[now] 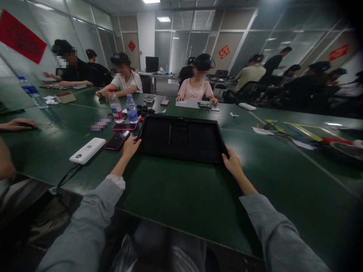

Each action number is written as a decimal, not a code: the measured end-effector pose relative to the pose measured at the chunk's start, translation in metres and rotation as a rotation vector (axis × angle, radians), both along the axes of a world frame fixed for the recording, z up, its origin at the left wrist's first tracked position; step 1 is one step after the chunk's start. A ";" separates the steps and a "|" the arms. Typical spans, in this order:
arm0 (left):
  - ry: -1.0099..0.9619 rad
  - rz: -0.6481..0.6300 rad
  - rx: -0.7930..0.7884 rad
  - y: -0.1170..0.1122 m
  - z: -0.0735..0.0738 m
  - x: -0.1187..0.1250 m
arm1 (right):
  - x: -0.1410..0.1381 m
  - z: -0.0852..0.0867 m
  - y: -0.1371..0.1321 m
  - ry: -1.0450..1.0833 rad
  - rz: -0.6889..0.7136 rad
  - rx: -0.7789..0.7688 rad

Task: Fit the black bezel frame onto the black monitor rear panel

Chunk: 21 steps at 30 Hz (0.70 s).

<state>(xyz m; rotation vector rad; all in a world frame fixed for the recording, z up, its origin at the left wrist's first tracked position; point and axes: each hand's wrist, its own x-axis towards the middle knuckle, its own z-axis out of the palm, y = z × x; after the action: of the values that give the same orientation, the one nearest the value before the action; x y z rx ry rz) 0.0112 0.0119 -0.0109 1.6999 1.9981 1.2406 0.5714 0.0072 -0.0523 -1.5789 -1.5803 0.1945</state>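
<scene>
A shallow black rectangular tray (pixel 156 133) with raised edges is held over the green table (pixel 176 192) in front of me. Two thin upright strips or ridges show on its inner face. My left hand (pixel 131 147) grips its left edge, thumb on the near side, close to a phone in a red case (pixel 117 140). At the lower right corner, my right hand (pixel 233 163) is closed round the edge. Both hands' fingers are partly hidden behind the tray. Whether its far edge touches the table, I cannot tell.
Left of the tray are a white power bank (pixel 87 150) with a cable, a second phone (pixel 124 127) and two bottles (pixel 115 106). Yellow and green wires (pixel 295 130) lie at the right. A co-worker's hand (pixel 19 124) rests at the left; people sit opposite.
</scene>
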 end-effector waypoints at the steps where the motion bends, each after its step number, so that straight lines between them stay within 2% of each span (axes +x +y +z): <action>1: 0.012 -0.001 -0.005 0.000 0.000 0.000 | 0.001 -0.001 0.000 -0.004 -0.001 0.003; 12: 0.121 -0.016 0.039 0.002 -0.002 0.002 | 0.004 -0.004 0.000 0.035 -0.051 0.073; 21: 0.134 -0.012 0.082 -0.003 0.003 0.005 | 0.005 -0.005 0.000 0.053 -0.047 0.048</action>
<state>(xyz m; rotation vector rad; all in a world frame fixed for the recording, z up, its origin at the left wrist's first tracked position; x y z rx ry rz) 0.0162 0.0091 -0.0080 1.8767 2.0340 1.2516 0.5765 0.0074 -0.0578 -1.5601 -1.4952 0.1705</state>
